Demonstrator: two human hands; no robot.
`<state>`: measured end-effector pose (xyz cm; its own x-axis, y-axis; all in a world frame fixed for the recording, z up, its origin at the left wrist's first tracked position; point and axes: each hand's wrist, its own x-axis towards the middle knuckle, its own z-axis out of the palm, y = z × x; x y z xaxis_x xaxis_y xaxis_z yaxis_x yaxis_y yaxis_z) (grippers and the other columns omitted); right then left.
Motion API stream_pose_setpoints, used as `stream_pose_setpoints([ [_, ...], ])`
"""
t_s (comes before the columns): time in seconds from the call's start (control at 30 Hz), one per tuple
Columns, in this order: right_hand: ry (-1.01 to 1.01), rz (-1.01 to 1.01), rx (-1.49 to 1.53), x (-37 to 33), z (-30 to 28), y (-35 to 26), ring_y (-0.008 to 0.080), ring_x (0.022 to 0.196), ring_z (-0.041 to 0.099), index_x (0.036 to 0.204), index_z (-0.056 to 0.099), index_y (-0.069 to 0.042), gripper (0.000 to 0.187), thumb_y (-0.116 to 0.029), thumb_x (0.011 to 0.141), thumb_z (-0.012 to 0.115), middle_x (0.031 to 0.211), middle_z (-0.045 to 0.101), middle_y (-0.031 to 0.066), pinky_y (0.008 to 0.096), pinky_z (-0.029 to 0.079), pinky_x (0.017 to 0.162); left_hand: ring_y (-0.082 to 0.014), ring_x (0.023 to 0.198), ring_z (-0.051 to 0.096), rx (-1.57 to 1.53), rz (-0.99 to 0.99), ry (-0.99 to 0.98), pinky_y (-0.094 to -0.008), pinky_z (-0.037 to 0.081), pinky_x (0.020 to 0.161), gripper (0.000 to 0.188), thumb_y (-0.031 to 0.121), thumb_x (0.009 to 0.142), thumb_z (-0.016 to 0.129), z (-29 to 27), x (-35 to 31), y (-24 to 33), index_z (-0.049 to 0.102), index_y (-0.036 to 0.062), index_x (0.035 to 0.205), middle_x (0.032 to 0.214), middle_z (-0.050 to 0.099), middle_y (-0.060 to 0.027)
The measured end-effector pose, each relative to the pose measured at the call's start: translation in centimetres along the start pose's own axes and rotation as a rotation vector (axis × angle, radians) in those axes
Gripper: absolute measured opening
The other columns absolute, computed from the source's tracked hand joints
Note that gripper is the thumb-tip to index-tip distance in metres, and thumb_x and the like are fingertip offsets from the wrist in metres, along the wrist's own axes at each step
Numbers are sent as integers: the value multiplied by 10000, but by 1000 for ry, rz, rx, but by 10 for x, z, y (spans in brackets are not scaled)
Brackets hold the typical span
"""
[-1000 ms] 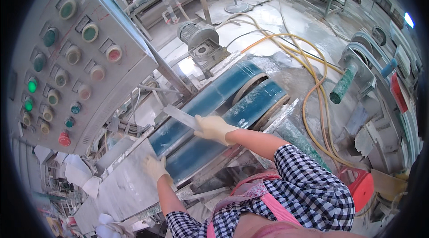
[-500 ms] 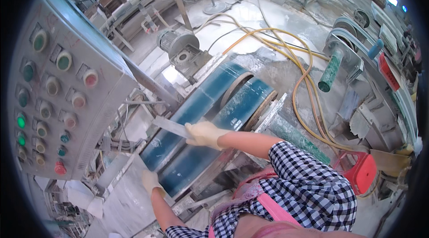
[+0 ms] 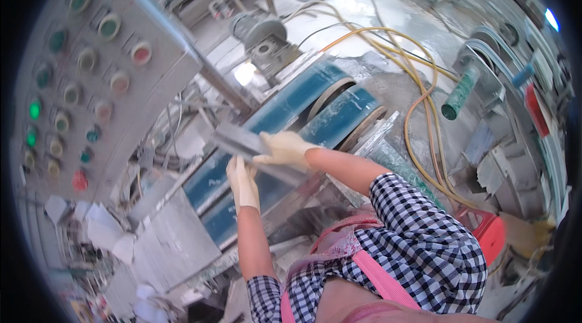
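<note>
A flat grey strip [image 3: 236,140], blurred by motion, is held over two blue sanding-type belts [image 3: 308,94] that run side by side on a machine. My right hand [image 3: 285,148], in a cream glove, grips the strip from its far right side. At the strip's near edge is my left hand [image 3: 244,182], also gloved, with its fingers closed against the edge and partly hidden by it. Whether the strip touches the belts cannot be made out.
To the left stands a slanted control panel [image 3: 115,114] with several round buttons, two lit green. Beyond the belts sits a grey motor [image 3: 257,35]. Yellow hoses [image 3: 418,80] cross the wet floor. A grey board [image 3: 173,241] lies at the belts' near end; a red stool [image 3: 490,238] stands right.
My left hand has come up from the grey board at the belts' near end to the strip. The strip has turned in my right hand. The whole view has shifted slightly.
</note>
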<state>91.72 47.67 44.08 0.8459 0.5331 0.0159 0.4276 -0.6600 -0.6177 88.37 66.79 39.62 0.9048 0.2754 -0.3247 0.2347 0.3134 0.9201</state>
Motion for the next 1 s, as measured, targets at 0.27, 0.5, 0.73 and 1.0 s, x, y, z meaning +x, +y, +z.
stream_pose_setpoints([
  [0.27, -113, 181, -206, 16, 14, -21, 428, 964, 679, 1142, 517, 42, 583, -431, 818, 625, 1029, 686, 284, 496, 525, 851, -390, 1136, 593, 1170, 471, 391, -457, 477, 976, 351, 241, 911, 575, -112, -3, 12, 646, 42, 1192, 1185, 645, -217],
  [0.5, -79, 204, -271, 17, 10, -40, 431, 904, 685, 1121, 509, 47, 554, -422, 853, 631, 1000, 680, 298, 489, 539, 809, -336, 1142, 578, 1591, 19, 792, -446, 458, 968, 467, 356, 813, 729, -247, -24, 35, 629, 54, 1155, 1192, 633, -167],
  [0.73, -8, 163, -273, 13, 14, -38, 437, 879, 680, 1117, 494, 49, 572, -431, 842, 639, 973, 678, 296, 500, 539, 784, -327, 1199, 565, 1628, -315, 727, -443, 447, 1004, 703, 391, 761, 767, -262, 1, 43, 511, -11, 1277, 1204, 620, -245],
  [1.0, 12, 139, -247, 18, 12, -30, 435, 861, 676, 1077, 499, 49, 563, -435, 831, 650, 919, 680, 279, 512, 536, 767, -398, 1039, 672, 1649, -198, 562, -478, 511, 923, 390, 188, 853, 542, -278, 13, 60, 569, -37, 1171, 1125, 668, -284],
])
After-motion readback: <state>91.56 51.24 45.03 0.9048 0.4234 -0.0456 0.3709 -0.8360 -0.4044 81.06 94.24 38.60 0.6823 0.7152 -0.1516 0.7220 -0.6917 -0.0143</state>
